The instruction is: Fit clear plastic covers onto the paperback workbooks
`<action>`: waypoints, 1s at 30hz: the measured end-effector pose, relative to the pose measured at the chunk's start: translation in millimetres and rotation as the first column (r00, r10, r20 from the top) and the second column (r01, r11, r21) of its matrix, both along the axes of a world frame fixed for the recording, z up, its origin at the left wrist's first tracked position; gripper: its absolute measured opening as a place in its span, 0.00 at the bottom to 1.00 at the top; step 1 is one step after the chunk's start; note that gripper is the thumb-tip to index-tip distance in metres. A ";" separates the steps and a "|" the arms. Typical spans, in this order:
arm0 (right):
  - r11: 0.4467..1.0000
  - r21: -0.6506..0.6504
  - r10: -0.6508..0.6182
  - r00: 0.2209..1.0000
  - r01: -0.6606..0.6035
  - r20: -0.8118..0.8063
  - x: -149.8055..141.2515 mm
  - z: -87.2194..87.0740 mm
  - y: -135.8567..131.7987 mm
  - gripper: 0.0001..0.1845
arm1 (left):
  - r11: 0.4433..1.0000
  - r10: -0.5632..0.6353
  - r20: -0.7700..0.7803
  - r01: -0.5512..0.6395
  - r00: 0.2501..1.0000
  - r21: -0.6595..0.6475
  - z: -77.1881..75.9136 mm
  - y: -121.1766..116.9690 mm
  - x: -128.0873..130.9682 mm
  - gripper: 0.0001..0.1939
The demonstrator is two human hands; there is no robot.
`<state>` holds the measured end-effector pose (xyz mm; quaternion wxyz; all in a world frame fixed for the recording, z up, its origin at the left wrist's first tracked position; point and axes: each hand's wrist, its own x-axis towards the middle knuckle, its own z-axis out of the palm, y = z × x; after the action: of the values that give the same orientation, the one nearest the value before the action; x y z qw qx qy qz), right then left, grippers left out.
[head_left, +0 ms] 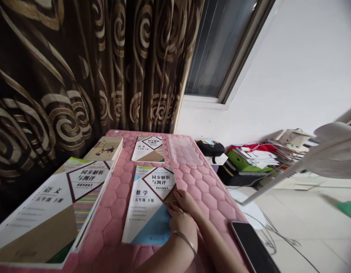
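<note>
A mathematics workbook (148, 212) with a white and blue cover lies face up on the pink quilted table cover (113, 212). Both my hands meet at its right edge. My left hand (181, 220), with a silver bangle on the wrist, has its fingers bent over the edge of the cover. Just beyond it, my right hand (185, 203) is closed at the same edge, its fingertips on the cover. Part of its fingers is hidden behind the left hand. A translucent sheet (184, 151) lies flat farther back, beside a smaller-looking Chinese workbook (147, 154).
At left lies a large Chinese workbook (50, 204), with a tan book stack (104, 148) behind it. A black phone (253, 246) rests at the right edge. Beyond are a white fan (334, 149), piled papers (255, 157), floor cables (273, 231) and a patterned curtain (107, 64).
</note>
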<state>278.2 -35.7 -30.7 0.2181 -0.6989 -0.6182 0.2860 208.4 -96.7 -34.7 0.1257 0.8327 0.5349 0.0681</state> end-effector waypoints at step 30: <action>0.986 0.161 -0.043 0.997 0.031 0.067 -5.7 1.1 -12.4 0.22 | 0.996 0.041 -0.034 -0.037 0.999 0.084 1.6 105.7 -78.6 0.31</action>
<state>272.5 -48.1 -29.6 0.2567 -0.7001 -0.6334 0.2066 129.8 9.0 -33.1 0.0799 0.8277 0.5499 0.0777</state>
